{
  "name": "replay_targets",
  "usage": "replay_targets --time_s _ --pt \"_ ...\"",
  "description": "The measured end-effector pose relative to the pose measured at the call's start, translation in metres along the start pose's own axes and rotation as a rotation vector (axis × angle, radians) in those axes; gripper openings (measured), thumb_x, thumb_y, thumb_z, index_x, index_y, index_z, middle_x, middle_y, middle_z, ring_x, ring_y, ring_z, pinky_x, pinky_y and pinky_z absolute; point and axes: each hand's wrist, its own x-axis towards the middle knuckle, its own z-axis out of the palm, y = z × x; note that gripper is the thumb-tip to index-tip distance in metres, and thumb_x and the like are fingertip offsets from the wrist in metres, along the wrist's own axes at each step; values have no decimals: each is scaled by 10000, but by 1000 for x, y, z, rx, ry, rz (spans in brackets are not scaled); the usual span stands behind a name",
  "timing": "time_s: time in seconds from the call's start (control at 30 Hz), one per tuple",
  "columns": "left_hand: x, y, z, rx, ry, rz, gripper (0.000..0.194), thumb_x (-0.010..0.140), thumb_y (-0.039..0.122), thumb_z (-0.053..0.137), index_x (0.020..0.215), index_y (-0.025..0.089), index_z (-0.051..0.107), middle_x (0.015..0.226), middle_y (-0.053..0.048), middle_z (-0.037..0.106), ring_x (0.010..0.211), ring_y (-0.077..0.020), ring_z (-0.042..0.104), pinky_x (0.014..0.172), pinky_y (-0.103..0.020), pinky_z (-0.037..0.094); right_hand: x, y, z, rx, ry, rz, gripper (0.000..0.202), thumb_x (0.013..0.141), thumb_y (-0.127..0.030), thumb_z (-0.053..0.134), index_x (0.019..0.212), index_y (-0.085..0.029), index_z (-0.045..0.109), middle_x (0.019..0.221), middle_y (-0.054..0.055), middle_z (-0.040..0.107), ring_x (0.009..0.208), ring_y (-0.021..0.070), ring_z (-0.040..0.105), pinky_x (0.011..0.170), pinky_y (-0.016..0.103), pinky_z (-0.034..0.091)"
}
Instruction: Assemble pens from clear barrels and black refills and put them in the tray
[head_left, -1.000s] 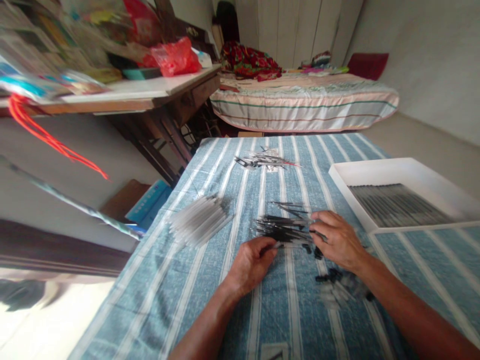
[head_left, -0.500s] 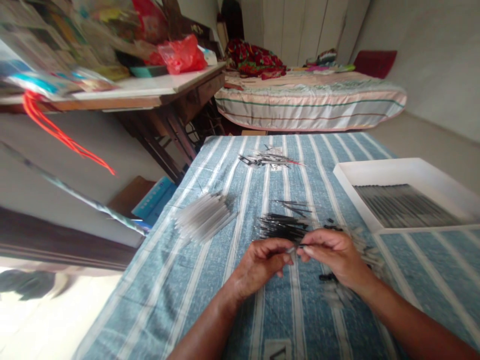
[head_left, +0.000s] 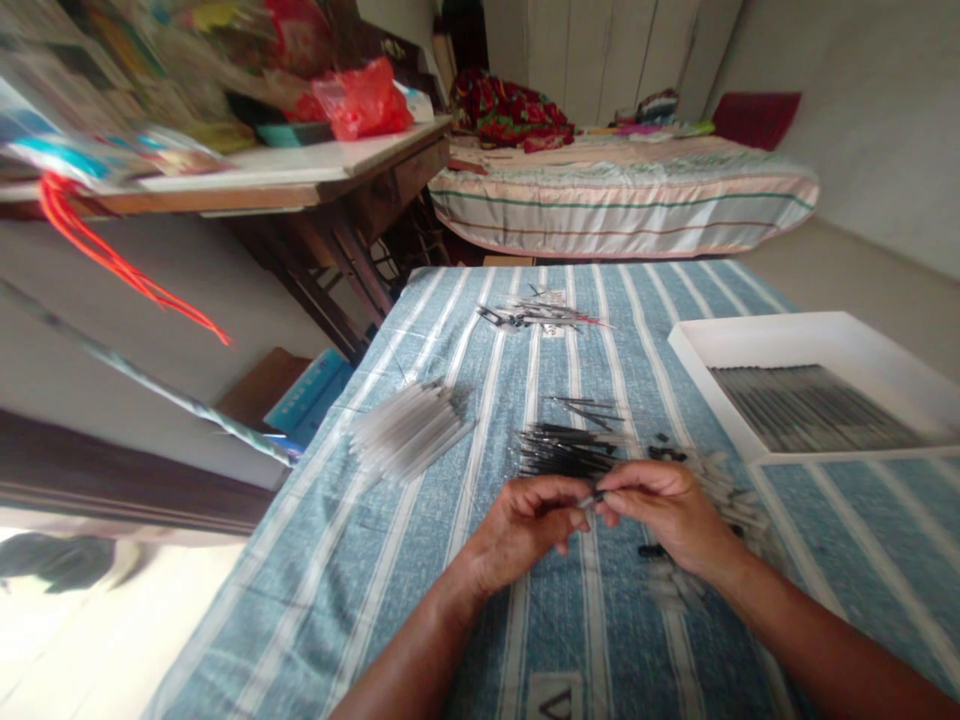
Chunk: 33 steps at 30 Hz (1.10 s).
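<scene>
Clock directions run from the small piece (head_left: 592, 498) between the hands. At ten o'clock, a blue box (head_left: 306, 392) bears unreadable print, and pale tubes (head_left: 409, 430) lie on the table (head_left: 360, 600). The left hand's (head_left: 517, 525) fingers pinch the piece. Near twelve, a cloth label lies partly under slim parts (head_left: 536, 316); at six, a label (head_left: 555, 695) reads "V". Black rods (head_left: 566, 450) lie just beyond the piece, which the right hand's (head_left: 667, 510) fingers also pinch. At two, a white tray (head_left: 847, 335) holds dark-tipped rods (head_left: 806, 405) side by side.

Cloth (head_left: 420, 560) blue, white-striped; slim rods (head_left: 562, 450) at four o'clock black, sticks (head_left: 409, 432) at eight greyish white. Tray (head_left: 757, 332) at three white. Bag (head_left: 367, 102) at eleven red; bedspread (head_left: 615, 215), one to two, pale peach, green-banded.
</scene>
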Motion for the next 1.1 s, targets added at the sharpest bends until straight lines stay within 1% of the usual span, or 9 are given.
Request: replay_targets --time_s 0.2,0.37,0.47,0.6,0.67,0.8,0.9,1.0,1.1 --pt "0 3 1 20 -28 6 200 758 248 628 918 194 735 722 -32 673 558 -97 516 464 -190 374 0 0 3 -21 -7 -4 158 712 -330 743 768 -186 708 609 -1 684 550 131 619 547 252 505" --pt "0 5 2 26 20 -15 205 737 272 648 903 177 722 715 -30 659 543 -93 492 462 -195 369 2 -2 -5 -105 45 -7 208 727 -367 717 787 -171 679 652 27 704 559 146 634 547 262 517" --pt "1 5 1 7 73 -20 199 723 262 654 888 162 704 710 -15 641 524 -78 469 479 -201 379 7 -4 -22 -297 173 -81 185 750 -350 679 792 -171 662 665 28 698 575 151 634 550 257 507" --pt "2 5 -1 87 109 -38 159 742 248 612 845 161 695 681 4 610 515 -76 448 488 -208 372 13 -2 -40 -679 315 -262 112 782 -290 608 755 -190 651 645 6 657 568 141 594 548 248 481" --pt "3 3 -2 140 129 -41 141 750 242 595 816 161 689 666 11 598 515 -80 451 495 -214 371 14 -1 -41 -821 284 -335 100 801 -254 572 763 -197 644 673 7 656 558 131 578 538 240 467" --pt "6 -2 -4 232 175 -27 129 755 222 585 800 144 678 631 20 572 513 -87 465 508 -221 373 12 1 -35 -1054 102 -446 164 842 -165 487 777 -195 635 769 32 666 681 144 620 633 244 478" --pt "8 -7 -7 308 215 0 148 769 227 575 829 134 673 625 18 569 510 -91 473 508 -223 378 11 4 -30 -1270 17 -415 202 854 -140 462 779 -199 640 778 34 661 734 157 626 679 252 473" --pt "10 -12 -9 406 273 44 154 775 227 566 835 136 676 633 10 583 525 -102 489 509 -223 390 9 9 -29 -1434 -25 -377 203 854 -134 463 798 -195 648 802 36 650 691 151 615 618 240 454" --pt "11 -17 -11 501 312 84 164 784 232 554 831 146 685 662 -2 608 556 -116 509 523 -225 404 10 14 -30 -1488 -33 -422 234 855 -108 434 781 -177 645 784 49 633 656 151 600 569 238 432"
